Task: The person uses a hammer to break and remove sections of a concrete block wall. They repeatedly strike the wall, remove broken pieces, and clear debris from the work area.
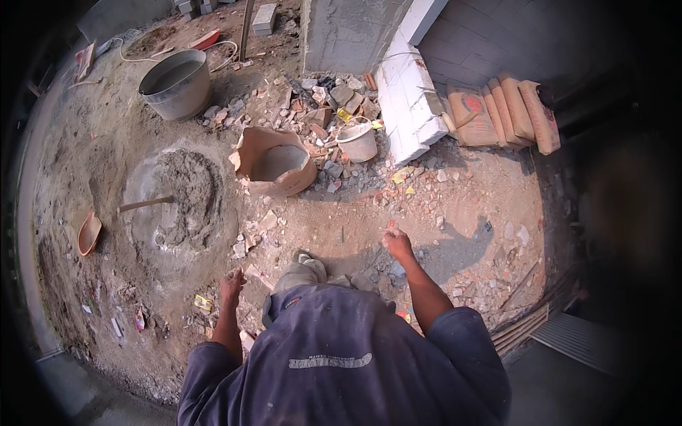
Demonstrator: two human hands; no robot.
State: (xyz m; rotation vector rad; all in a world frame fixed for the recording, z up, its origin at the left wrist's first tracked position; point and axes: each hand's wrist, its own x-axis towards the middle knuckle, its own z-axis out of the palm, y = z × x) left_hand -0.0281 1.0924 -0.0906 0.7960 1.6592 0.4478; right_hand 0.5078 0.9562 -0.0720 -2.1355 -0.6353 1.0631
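Observation:
My left hand [232, 287] hangs low at my left side, its fingers loosely bent and nothing visible in them. My right hand [398, 245] is forward over the rubble-strewn ground, fingers curled. A small red scrap [392, 224] shows right at its fingertips; whether it is held or lies on the ground I cannot tell. Ahead stands a torn-open paper sack [282, 185] with grey material inside. To the left is a mound of wet mortar [192, 199], with a wooden tool handle [145, 204] sticking out; the tool's head is hidden. A small pale bucket [358, 142] stands beyond the sack.
A large tub [178, 90] of greyish liquid stands far left. An orange basin [89, 233] lies left of the mortar. Broken brick rubble [319, 109] is heaped before a concrete column [346, 37]. White blocks [407, 106] and full cement sacks [471, 120] stand right; wooden strips [519, 327] lie lower right.

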